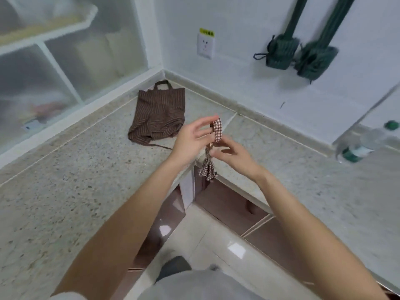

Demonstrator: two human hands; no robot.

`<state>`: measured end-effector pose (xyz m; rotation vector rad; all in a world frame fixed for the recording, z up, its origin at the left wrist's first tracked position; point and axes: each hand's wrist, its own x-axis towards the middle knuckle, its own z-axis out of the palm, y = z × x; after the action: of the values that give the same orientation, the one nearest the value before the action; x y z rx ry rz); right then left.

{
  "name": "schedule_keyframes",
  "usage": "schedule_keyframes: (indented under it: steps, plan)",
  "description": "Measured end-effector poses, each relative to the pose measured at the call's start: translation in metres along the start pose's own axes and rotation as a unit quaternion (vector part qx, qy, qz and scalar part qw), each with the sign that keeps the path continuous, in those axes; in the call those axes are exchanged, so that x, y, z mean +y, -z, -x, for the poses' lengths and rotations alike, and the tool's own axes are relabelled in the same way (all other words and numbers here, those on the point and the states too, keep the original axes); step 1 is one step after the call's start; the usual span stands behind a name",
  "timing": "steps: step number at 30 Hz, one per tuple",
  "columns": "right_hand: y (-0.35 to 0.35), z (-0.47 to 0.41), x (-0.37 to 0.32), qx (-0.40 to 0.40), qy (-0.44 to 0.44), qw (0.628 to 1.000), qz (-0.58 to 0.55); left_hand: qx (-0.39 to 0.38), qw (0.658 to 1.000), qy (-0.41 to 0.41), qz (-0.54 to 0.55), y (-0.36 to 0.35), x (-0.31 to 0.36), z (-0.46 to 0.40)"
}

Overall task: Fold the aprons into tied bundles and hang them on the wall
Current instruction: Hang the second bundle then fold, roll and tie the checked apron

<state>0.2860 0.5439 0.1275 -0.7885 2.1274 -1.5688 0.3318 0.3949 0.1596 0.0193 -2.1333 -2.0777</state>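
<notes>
- Above the counter corner, left hand and right hand pinch a checked apron strap; its bundle dangles, partly hidden
- Brown striped apron lies on the counter
- Two green bundles hang on the wall, tops cut off

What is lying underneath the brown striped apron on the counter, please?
Only the speckled counter shows around the brown striped apron; a strap trails from beneath its lower edge. Anything under the cloth is hidden.

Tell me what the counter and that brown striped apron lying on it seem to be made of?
The counter looks like polished stone or terrazzo: pale grey, speckled with small chips, with thin seams between slabs. The brown striped apron seems to be thin woven cloth, perhaps cotton: it lies in soft folds and creases, matte, with a sewn loop at the top.
</notes>
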Motion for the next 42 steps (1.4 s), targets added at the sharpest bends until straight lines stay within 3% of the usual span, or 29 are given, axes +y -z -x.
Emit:
schedule_keyframes:
  steps: [2,4,6,8,10,14,18,22,28,31,34,38,42]
  plan:
    - [0.022,-0.009,-0.004,0.05,0.005,0.999,-0.002,0.047,0.997,-0.026,-0.059,-0.013,0.003,-0.021]
    - [0.046,-0.02,-0.008,0.108,0.009,0.994,-0.001,0.09,0.973,-0.088,-0.192,-0.016,0.005,-0.045]
    - [0.071,-0.033,-0.012,0.144,0.024,0.989,0.036,0.075,0.935,-0.147,-0.315,-0.016,0.006,-0.073]
    - [0.093,-0.046,-0.016,0.164,0.042,0.981,0.099,0.022,0.916,-0.157,-0.368,-0.017,0.006,-0.1]
    - [0.116,-0.06,-0.022,0.176,0.054,0.975,0.127,-0.047,0.937,-0.129,-0.322,-0.02,0.009,-0.132]
    - [0.159,-0.081,-0.03,0.164,0.064,0.974,0.145,-0.168,0.98,-0.028,-0.099,-0.038,0.028,-0.182]
    - [0.202,-0.086,-0.04,0.198,0.04,0.977,0.074,-0.305,0.952,-0.017,-0.004,-0.06,0.047,-0.224]
    - [0.234,-0.081,-0.049,0.25,0.037,0.967,0.019,-0.375,0.924,-0.063,-0.038,-0.087,0.067,-0.263]
    - [0.277,-0.077,-0.068,0.318,0.036,0.946,0.06,-0.46,0.879,-0.11,-0.065,-0.127,0.102,-0.313]
    - [0.297,-0.072,-0.081,0.308,0.04,0.948,0.073,-0.407,0.884,-0.187,-0.134,-0.147,0.118,-0.332]
    - [0.317,-0.069,-0.092,0.315,0.034,0.945,0.086,-0.3,0.89,-0.285,-0.193,-0.175,0.13,-0.346]
    - [0.346,-0.066,-0.106,0.344,0.061,0.934,0.078,-0.203,0.893,-0.362,-0.175,-0.215,0.145,-0.362]
    - [0.382,-0.059,-0.12,0.412,0.085,0.894,0.155,-0.173,0.894,-0.387,-0.145,-0.253,0.163,-0.374]
